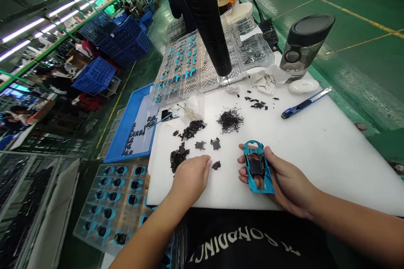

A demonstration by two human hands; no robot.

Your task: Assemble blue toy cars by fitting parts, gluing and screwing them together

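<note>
My right hand (292,185) holds a bright blue toy car body (267,183) above the white work surface, thumb along its right edge and fingers beneath. A dark rectangular piece (256,167) sits in the body's middle opening. My left hand (191,176) is closed, thumb and fingertips pressed together; whatever they pinch, if anything, is hidden. Just right of those fingertips lies a small dark curved part (216,165). Beyond them are two flat black parts with side arms, one left (200,145) and one right (216,143). A heap of black parts (178,157) lies beside my left hand.
Tiny black screws (230,121) form a pile mid-table. A black electric screwdriver (217,46) hangs overhead. A blue utility knife (306,103) and a bottle (306,46) are at the right. Clear compartment trays (202,86) stand behind; a blue tray (110,155) is at left.
</note>
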